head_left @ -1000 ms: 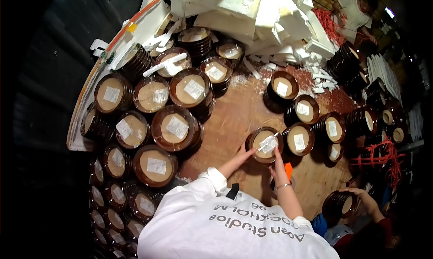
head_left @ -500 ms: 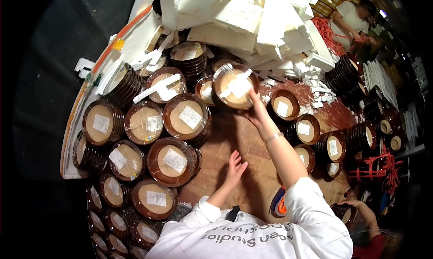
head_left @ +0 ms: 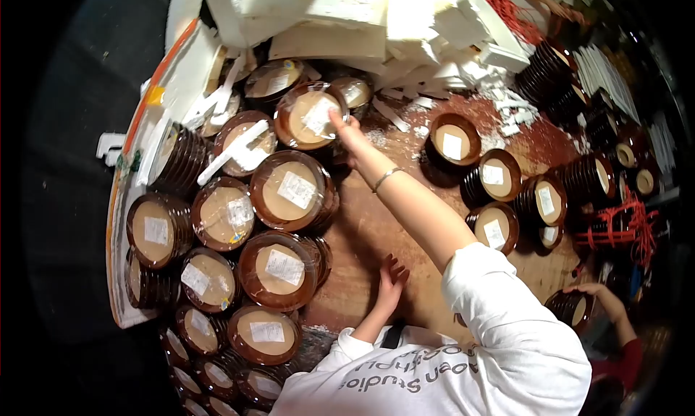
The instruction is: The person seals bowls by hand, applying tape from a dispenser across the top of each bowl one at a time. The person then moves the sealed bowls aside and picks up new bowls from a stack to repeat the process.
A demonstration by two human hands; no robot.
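Note:
My right hand grips the near right edge of a brown bowl stack wrapped in clear film, with a tan disc and a white label on top. This stack is among other wrapped stacks, just above a large brown bowl stack; whether it rests on anything is hidden. Lower down, my left hand is over the wooden surface, its fingers apart and nothing in them. To its left is another labelled bowl stack.
Broken white foam is piled at the back. More bowl stacks stand to the right, near red strapping. A co-worker's hand touches a stack at lower right; another person's arm shows at the top right.
My right hand has moved left with the wrapped bowl stack, bringing it in among the left-hand stacks. The view has shifted. My left hand remains open over the surface.

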